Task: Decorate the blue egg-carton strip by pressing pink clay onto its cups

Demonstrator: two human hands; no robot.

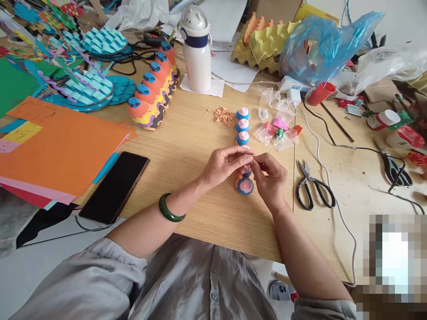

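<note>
My left hand (224, 165) and my right hand (269, 178) meet over the wooden table (187, 146), fingertips pinched together on something too small to name. Directly under them lies a small caterpillar of blue cups with pink tops (242, 126), its nearest segment (244, 186) showing below my fingers. A green bangle (169, 210) sits on my left wrist.
Black scissors (313, 189) lie right of my hands, a black phone (115, 186) to the left beside orange paper sheets (60, 146). A bigger orange caterpillar (153, 89), a white bottle (197, 49), small plastic bags (278, 129), egg cartons (267, 40) and cables crowd the back.
</note>
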